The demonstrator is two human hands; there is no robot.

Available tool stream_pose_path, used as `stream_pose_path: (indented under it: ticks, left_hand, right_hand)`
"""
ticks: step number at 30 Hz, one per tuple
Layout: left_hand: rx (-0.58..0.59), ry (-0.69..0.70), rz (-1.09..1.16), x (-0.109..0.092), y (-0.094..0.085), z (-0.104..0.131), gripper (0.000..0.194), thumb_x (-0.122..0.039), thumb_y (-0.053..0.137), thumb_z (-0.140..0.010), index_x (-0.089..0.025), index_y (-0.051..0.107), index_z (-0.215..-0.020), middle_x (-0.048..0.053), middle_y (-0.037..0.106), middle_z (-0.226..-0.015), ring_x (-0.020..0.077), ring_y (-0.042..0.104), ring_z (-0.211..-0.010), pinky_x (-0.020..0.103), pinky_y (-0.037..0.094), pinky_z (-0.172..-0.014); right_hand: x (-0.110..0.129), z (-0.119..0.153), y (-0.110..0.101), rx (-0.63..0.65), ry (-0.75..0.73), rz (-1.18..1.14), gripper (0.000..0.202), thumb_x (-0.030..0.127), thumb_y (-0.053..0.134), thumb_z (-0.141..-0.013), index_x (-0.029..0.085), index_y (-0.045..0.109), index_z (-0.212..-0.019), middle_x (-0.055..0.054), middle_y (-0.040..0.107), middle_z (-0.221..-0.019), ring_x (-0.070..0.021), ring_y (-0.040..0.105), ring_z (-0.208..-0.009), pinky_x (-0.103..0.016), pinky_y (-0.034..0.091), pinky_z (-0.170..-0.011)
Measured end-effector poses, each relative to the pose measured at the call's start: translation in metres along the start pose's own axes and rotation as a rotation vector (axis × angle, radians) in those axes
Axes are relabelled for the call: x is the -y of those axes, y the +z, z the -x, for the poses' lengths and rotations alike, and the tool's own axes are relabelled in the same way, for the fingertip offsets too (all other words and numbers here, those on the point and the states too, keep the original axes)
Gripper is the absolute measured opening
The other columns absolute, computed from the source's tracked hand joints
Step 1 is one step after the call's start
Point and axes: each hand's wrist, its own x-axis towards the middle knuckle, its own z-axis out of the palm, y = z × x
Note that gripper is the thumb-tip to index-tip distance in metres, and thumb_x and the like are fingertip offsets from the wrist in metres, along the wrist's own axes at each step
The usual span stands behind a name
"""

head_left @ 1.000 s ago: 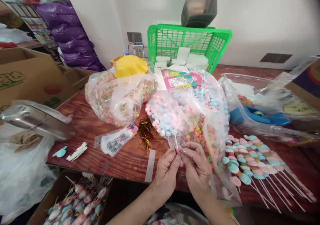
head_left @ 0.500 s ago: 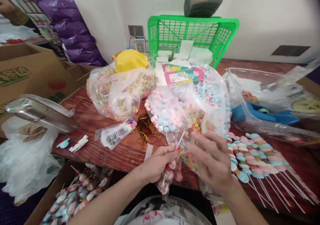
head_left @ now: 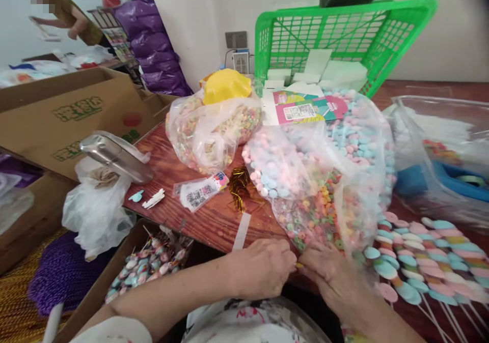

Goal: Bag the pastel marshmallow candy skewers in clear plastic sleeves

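My left hand (head_left: 263, 267) is curled into a fist at the front edge of the table. Against it, nearly touching, is my right hand (head_left: 336, 277), its thumb and fingers pinched together. A sliver of a gold twist tie (head_left: 300, 265) shows at the right fingertips. The bagged candy stick that was in my left hand half a second ago is now hidden behind the fists. Just beyond the hands lies a clear bag of colourful ring candies (head_left: 317, 213). A bundle of gold ties (head_left: 240, 188) and a white strip (head_left: 242, 231) lie nearby.
Candy skewers (head_left: 428, 261) lie at the right, beside a clear bin (head_left: 431, 104). Behind stand a green basket (head_left: 317, 25) and bags of pink and blue candies (head_left: 275, 165). A box of finished sticks (head_left: 153, 261) is lower left, near a steel flask (head_left: 116, 159). Another person (head_left: 78, 22) stands far left.
My right hand has come in from the right to meet the left. Both hands have closed, hiding the bagged candy stick. The view has shifted left.
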Motion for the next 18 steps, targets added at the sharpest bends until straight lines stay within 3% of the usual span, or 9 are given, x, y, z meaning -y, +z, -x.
stream_pose_path:
  ticks: [2,4,5,7,9,11,15,18]
  left_hand:
    - [-0.057,-0.020,0.119,0.003,0.005,0.003,0.017,-0.017,0.041,-0.086,-0.015,0.057,-0.078,0.007,0.061,-0.081,0.0176,0.057,-0.075,0.029,0.048,-0.072]
    - [-0.059,-0.137,0.465,0.010,0.010,0.006,0.018,-0.019,0.042,-0.085,-0.016,0.054,-0.071,0.002,0.056,-0.068,0.0137,0.054,-0.064,0.024,0.046,-0.062]
    - [-0.012,-0.217,0.682,0.013,0.012,0.008,0.019,-0.022,0.043,-0.084,-0.016,0.053,-0.069,0.000,0.053,-0.062,0.0118,0.052,-0.057,0.022,0.044,-0.056]
    - [0.163,-0.356,1.050,0.018,0.014,0.013,0.019,-0.029,0.047,-0.081,-0.017,0.052,-0.067,-0.003,0.050,-0.057,0.0084,0.046,-0.045,0.020,0.038,-0.046]
    - [0.314,-0.412,1.188,0.022,0.014,0.023,0.021,-0.034,0.051,-0.079,-0.017,0.053,-0.068,-0.003,0.051,-0.058,0.0066,0.041,-0.041,0.019,0.035,-0.043]
    - [0.333,-0.357,1.135,0.023,0.014,0.035,0.025,-0.037,0.051,-0.082,-0.017,0.053,-0.067,-0.003,0.051,-0.060,0.0068,0.042,-0.044,0.019,0.035,-0.045]
    - [0.127,-0.160,0.738,0.023,0.020,0.058,0.028,-0.031,0.048,-0.089,-0.016,0.052,-0.066,0.000,0.052,-0.068,0.0111,0.050,-0.065,0.022,0.039,-0.062]
    - [-0.008,-0.147,0.420,0.025,0.028,0.070,0.023,-0.020,0.042,-0.091,-0.016,0.058,-0.075,0.002,0.057,-0.077,0.0132,0.051,-0.073,0.025,0.039,-0.072]
  right_hand:
    - [0.008,-0.001,-0.002,-0.088,0.018,0.085,0.030,0.011,0.036,-0.094,0.021,0.063,-0.088,-0.003,0.066,-0.083,-0.0197,0.055,-0.085,-0.036,0.034,-0.078]
    - [0.018,-0.004,-0.005,-0.200,-0.062,0.170,0.027,0.013,0.040,-0.093,0.020,0.063,-0.105,-0.007,0.067,-0.101,-0.0244,0.053,-0.101,-0.041,0.033,-0.085]
    - [0.022,-0.006,-0.007,-0.223,-0.121,0.178,0.027,0.013,0.042,-0.092,0.020,0.062,-0.110,-0.007,0.067,-0.104,-0.0247,0.052,-0.104,-0.042,0.031,-0.088]
    - [0.029,-0.009,-0.007,-0.204,-0.226,0.128,0.028,0.010,0.041,-0.092,0.020,0.062,-0.107,-0.005,0.069,-0.092,-0.0212,0.054,-0.096,-0.043,0.029,-0.091]
    - [0.034,-0.010,-0.003,-0.137,-0.259,0.051,0.030,0.006,0.035,-0.090,0.019,0.062,-0.093,-0.002,0.064,-0.073,-0.0181,0.053,-0.082,-0.042,0.029,-0.089]
    - [0.039,-0.008,0.006,-0.059,-0.214,-0.014,0.031,0.005,0.033,-0.089,0.018,0.059,-0.082,-0.002,0.059,-0.067,-0.0173,0.049,-0.075,-0.040,0.030,-0.082]
    - [0.051,-0.008,0.028,0.053,-0.007,-0.178,0.028,0.011,0.035,-0.092,0.017,0.054,-0.072,-0.002,0.056,-0.067,-0.0157,0.047,-0.070,-0.032,0.030,-0.068]
    - [0.053,-0.018,0.036,0.116,0.116,-0.309,0.030,0.016,0.037,-0.095,0.018,0.053,-0.070,-0.001,0.057,-0.067,-0.0148,0.049,-0.069,-0.028,0.033,-0.065]
